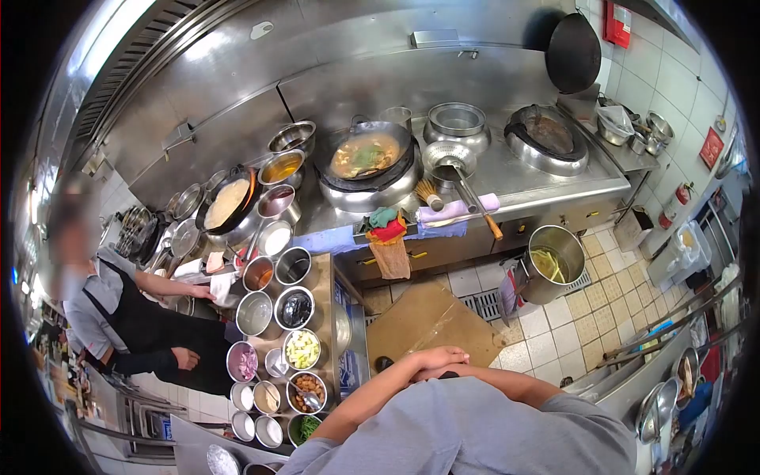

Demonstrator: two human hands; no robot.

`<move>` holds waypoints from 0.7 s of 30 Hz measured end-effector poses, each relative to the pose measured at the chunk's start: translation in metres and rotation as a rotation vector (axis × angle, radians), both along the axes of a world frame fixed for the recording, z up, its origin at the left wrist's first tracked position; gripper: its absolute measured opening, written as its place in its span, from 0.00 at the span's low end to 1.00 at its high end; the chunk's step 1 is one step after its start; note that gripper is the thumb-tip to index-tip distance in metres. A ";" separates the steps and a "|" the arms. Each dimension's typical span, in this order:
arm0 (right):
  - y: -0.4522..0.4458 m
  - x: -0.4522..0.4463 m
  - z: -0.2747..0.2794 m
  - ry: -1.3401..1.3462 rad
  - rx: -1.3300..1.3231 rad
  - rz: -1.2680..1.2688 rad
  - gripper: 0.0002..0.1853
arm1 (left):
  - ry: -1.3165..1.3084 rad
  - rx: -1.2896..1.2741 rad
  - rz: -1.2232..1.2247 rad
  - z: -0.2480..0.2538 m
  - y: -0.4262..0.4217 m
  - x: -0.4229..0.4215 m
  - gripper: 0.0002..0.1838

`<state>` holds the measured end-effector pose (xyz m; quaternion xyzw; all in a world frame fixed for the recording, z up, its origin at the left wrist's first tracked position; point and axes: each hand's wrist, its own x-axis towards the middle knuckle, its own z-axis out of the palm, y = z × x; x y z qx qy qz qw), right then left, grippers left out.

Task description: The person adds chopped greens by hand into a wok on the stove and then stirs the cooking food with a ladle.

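My left hand [442,358] lies across my right hand [426,374] in front of my body, its fingers closed around it. The fingers of my right hand are mostly hidden beneath. No tool shows in either hand. Ahead, a wok [372,154] of soupy food with green leaves sits on a burner. To my left, metal containers crowd a counter: cut pale green vegetable [302,349], brown chunks [307,391] with a spoon, and chopped purple onion [242,362].
A co-worker [150,317] in a black apron stands left beside a pan with a pale flat food [227,203]. A strainer [449,161] and ladle rest on the stove. A tall pot [554,265] stands on the tiled floor near flattened cardboard [431,321].
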<state>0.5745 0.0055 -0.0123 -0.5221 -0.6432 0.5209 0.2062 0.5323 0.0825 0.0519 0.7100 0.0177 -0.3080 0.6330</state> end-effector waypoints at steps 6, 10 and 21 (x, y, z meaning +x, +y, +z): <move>-0.001 -0.002 -0.003 0.013 -0.002 -0.004 0.10 | 0.007 -0.020 0.017 0.004 0.001 -0.003 0.20; 0.000 -0.002 -0.004 0.017 0.002 0.001 0.10 | 0.056 -0.065 0.042 0.006 0.000 -0.003 0.20; 0.005 -0.003 -0.002 0.020 -0.013 0.041 0.10 | -0.018 -0.017 0.017 -0.008 0.001 -0.001 0.19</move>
